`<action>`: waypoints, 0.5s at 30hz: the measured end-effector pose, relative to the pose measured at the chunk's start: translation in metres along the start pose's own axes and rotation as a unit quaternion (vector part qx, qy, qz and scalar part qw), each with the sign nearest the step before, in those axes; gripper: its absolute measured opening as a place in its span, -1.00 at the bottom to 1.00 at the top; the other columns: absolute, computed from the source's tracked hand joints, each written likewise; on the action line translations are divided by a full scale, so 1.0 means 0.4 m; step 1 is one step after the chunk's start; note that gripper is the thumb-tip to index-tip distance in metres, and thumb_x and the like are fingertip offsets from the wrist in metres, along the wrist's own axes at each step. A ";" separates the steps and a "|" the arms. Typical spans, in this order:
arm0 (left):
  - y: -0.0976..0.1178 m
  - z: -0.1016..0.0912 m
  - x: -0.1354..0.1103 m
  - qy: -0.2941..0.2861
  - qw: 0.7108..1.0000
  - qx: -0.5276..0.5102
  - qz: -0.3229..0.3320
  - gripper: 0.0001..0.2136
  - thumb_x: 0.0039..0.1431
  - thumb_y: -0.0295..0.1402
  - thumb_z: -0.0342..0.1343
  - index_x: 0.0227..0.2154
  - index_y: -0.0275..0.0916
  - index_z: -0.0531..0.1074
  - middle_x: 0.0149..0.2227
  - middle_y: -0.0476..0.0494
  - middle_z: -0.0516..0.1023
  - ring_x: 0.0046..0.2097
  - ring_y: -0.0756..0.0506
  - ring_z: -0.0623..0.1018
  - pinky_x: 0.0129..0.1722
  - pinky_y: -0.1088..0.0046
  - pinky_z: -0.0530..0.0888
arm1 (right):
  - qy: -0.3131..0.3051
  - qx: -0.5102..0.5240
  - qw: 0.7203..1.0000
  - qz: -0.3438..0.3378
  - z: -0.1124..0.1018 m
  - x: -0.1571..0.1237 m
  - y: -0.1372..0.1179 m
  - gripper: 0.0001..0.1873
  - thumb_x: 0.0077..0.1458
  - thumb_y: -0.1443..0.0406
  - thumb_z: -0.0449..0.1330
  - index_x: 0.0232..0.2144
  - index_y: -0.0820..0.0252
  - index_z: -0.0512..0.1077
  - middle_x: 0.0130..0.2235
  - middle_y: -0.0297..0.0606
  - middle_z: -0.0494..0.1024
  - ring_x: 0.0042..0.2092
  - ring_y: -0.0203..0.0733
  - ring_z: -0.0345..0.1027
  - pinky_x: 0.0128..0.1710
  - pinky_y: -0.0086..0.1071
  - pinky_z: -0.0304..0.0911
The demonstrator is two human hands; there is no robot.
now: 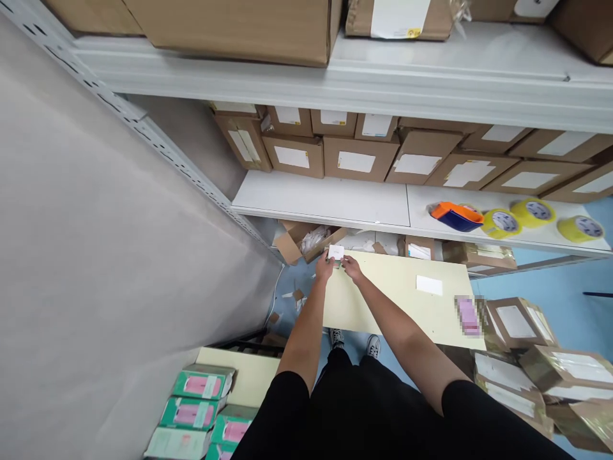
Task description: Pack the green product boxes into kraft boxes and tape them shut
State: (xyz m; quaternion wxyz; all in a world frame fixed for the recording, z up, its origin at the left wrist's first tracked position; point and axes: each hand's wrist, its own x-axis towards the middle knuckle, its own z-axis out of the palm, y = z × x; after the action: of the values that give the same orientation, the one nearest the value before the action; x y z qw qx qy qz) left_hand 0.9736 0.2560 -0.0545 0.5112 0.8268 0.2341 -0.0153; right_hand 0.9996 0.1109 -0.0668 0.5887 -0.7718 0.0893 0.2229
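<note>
Left hand (324, 267) and right hand (353, 268) meet at the far edge of the pale yellow counter (383, 300), fingers of both pinching a small white flat packet (336, 252) between them, right over that edge. A white paper label (430, 285) lies on the counter well to the right. Yellow tape rolls (531, 214) sit on the grey metal shelf (335, 201) beyond.

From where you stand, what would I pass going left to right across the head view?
green boxes → left hand → white card, pinched by both hands → right hand → white slip on the table → tape dispenser → three yellow tape rolls
</note>
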 end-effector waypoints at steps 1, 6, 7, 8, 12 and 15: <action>0.004 -0.002 -0.004 0.011 1.000 0.000 -0.021 -0.37 0.20 -0.18 0.30 0.32 -0.20 0.39 0.12 -0.30 0.63 0.11 -0.28 0.62 0.17 0.17 0.49 | 0.007 -0.005 1.000 0.009 -0.012 -0.007 -0.001 -0.53 0.12 0.02 0.26 0.01 0.10 0.54 -0.14 -0.18 0.68 -0.10 -0.05 0.55 -0.07 -0.24 0.44; 0.049 -0.021 -0.052 0.096 0.995 0.011 -0.008 -0.35 0.23 -0.24 0.27 0.36 -0.27 0.31 0.27 -0.41 0.48 0.32 -0.39 0.42 0.33 0.03 0.34 | 0.038 0.010 0.999 0.016 -0.109 -0.066 -0.011 -0.46 0.11 0.04 0.28 0.09 0.12 0.51 -0.06 -0.13 0.68 -0.03 -0.02 0.56 -0.06 -0.24 0.46; 0.063 -0.020 -0.066 0.110 0.994 0.000 0.019 -0.39 0.25 -0.23 0.25 0.34 -0.24 0.34 0.26 -0.38 0.48 0.33 -0.37 0.41 0.33 0.06 0.35 | 0.045 0.023 0.999 0.004 -0.136 -0.083 -0.009 -0.45 0.10 0.05 0.27 0.10 0.12 0.50 -0.05 -0.13 0.67 -0.01 -0.02 0.56 -0.05 -0.23 0.46; 0.080 -0.015 -0.080 0.115 0.993 -0.013 0.038 -0.42 0.27 -0.22 0.23 0.32 -0.20 0.36 0.25 -0.35 0.49 0.32 -0.35 0.41 0.30 0.11 0.40 | 0.057 0.036 0.998 -0.012 -0.167 -0.101 -0.006 -0.44 0.09 0.06 0.27 0.11 0.13 0.49 -0.03 -0.12 0.67 0.02 -0.01 0.55 -0.02 -0.22 0.46; 0.168 0.046 -0.142 0.081 0.990 -0.073 0.092 -0.49 0.31 -0.21 0.16 0.30 -0.13 0.37 0.27 -0.29 0.47 0.27 -0.26 0.47 0.14 0.25 0.53 | 0.148 0.074 0.982 -0.094 -0.314 -0.185 0.014 -0.47 0.08 0.04 0.26 0.06 0.13 0.51 0.04 -0.06 0.66 0.13 0.03 0.51 0.14 -0.11 0.41; 0.251 0.113 -0.181 0.039 0.983 -0.104 0.148 -0.53 0.32 -0.27 0.15 0.27 -0.15 0.40 0.27 -0.30 0.47 0.26 -0.24 0.49 0.19 0.20 0.50 | 0.213 0.078 0.967 -0.121 -0.433 -0.251 0.024 -0.48 0.10 0.04 0.24 0.06 0.10 0.50 0.11 -0.05 0.63 0.18 0.08 0.47 0.16 -0.04 0.40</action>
State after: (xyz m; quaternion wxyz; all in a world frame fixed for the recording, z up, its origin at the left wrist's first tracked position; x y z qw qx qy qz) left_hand 0.9593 0.1538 0.0272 0.5815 0.7945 0.1299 0.1174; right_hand 0.9483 -0.0687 0.0060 0.6370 -0.7584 0.1354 -0.0268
